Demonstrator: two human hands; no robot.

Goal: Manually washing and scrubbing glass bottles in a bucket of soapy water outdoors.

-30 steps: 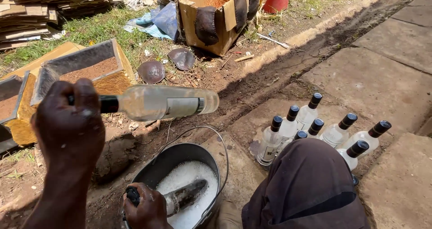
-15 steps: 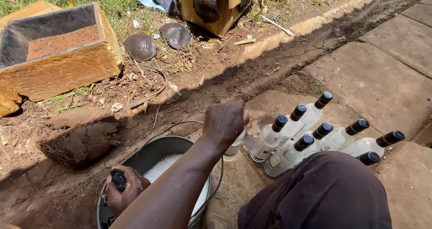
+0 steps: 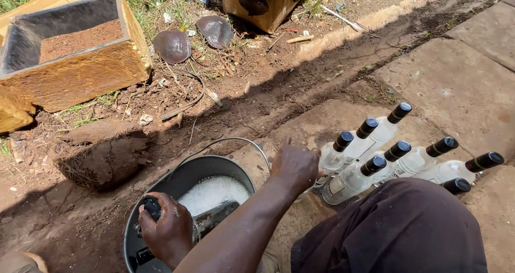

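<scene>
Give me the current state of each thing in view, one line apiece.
Left hand: over the bucket, gripping a bottle.
Bottle in bucket: lying in the suds, cap toward the left hand.
Bucket: upright, holding foamy water, handle tipped back.
Right hand: reached across to the row of bottles, touching the nearest.
Row of bottles: clear, black caps on, lying side by side on the slab.
Wooden box: open, holding reddish soil.

A person is showing two bare forearms and hands, left hand [image 3: 167, 229] lower left, right hand [image 3: 294, 166] centre. Dark brown trousers [image 3: 397, 233] are covering the knee, lower right.
</scene>
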